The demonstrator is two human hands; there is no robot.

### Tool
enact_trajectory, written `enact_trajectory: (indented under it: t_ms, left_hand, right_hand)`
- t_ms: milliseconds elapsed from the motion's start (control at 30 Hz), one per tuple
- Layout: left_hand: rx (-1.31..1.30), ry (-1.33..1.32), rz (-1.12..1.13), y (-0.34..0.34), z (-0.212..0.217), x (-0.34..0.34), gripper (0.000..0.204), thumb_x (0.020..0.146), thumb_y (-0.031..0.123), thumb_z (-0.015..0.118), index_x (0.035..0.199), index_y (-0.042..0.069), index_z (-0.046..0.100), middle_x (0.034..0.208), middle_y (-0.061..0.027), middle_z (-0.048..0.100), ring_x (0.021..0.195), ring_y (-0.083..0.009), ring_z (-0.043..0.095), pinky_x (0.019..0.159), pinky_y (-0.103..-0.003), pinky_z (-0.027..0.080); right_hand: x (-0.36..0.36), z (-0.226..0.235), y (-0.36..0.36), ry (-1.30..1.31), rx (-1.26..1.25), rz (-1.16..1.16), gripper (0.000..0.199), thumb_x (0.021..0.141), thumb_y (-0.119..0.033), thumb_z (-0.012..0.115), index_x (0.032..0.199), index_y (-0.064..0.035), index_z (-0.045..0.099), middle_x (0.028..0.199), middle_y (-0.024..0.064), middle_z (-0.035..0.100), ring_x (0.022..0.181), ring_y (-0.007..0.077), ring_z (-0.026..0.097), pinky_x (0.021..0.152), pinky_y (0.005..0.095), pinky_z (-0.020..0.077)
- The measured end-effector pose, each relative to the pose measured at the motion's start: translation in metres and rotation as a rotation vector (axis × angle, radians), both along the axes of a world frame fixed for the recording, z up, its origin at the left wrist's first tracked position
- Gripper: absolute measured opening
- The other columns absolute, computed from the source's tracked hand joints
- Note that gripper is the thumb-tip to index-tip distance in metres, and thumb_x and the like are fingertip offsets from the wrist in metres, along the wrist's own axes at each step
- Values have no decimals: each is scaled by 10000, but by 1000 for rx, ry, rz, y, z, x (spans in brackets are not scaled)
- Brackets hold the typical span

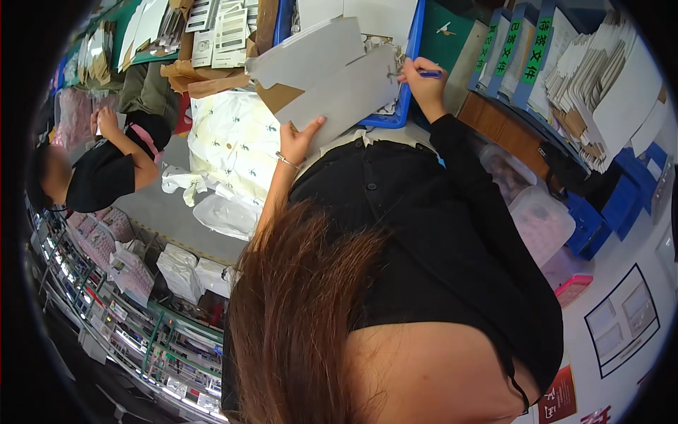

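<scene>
We see a green tabletop (pixel 439 56) near the top of the view. On it we find a blue bin (pixel 417 44) and, just right of that, a small pale scrap (pixel 445 29). Further left, where green also shows, we make out stacked white cards (pixel 146 27) and an opened brown carton (pixel 183 74); we cannot tell whether the green surface is continuous.

Cardboard sheets (pixel 346 95) are lying across the top of a bin (pixel 416 44), directly before the person; the left hand (pixel 300 141) is gripping their near left edge, while the right hand (pixel 425 85) is holding a pen (pixel 430 73) at their right end; labels (pixel 222 35) are lying left of the bin, with sheeting (pixel 229 141) spreading nearer the person; file boxes (pixel 514 60) are standing to the right, with tubs (pixel 542 222) sitting at the person's right side
</scene>
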State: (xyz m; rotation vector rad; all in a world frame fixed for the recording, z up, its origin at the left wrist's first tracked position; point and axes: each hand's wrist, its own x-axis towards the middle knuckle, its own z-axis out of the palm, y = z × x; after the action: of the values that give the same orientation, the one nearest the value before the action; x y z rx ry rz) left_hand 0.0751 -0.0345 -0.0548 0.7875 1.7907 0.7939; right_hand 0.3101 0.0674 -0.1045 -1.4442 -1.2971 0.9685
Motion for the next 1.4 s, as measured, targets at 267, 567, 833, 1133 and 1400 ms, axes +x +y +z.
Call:
enact_trajectory:
  t_ms: [267,567,833,1133,1400]
  left_hand:
    - [-50,-234,303,-11,-46,-15,363,695,65,698,952,-103,503,791,-181,610,635,-233,616,572,-249,522]
    - [-136,-305,389,-2,-51,-10,403,694,57,697,996,-97,478,852,-198,604,669,-251,624,590,-274,532]
    - [-132,-270,419,-1,-41,-5,432,690,66,702,998,-114,459,839,-211,598,673,-256,622,592,-276,530]
    - [15,-155,163,9,-30,-5,364,687,56,698,934,-123,500,777,-200,606,618,-216,613,530,-249,520]
    - [202,-446,381,-1,21,-27,383,694,44,672,974,-134,481,782,-204,601,606,-217,607,500,-262,514]
  right_hand:
    - [18,29,-11,49,55,-86,238,775,10,535,543,0,480,523,48,532,442,131,542,446,201,409]
    - [-2,3,-23,134,77,-10,302,753,23,555,494,-1,402,491,37,473,425,128,538,415,208,396]
    - [-10,6,-23,94,75,109,251,757,27,542,523,-2,458,518,37,498,463,132,548,452,199,419]
    - [-32,-5,-4,-28,138,177,218,755,-12,559,547,-9,493,493,28,462,395,123,398,428,217,430]
    - [76,133,26,642,457,-202,230,794,-75,384,671,-14,568,582,77,547,560,193,507,665,287,414]
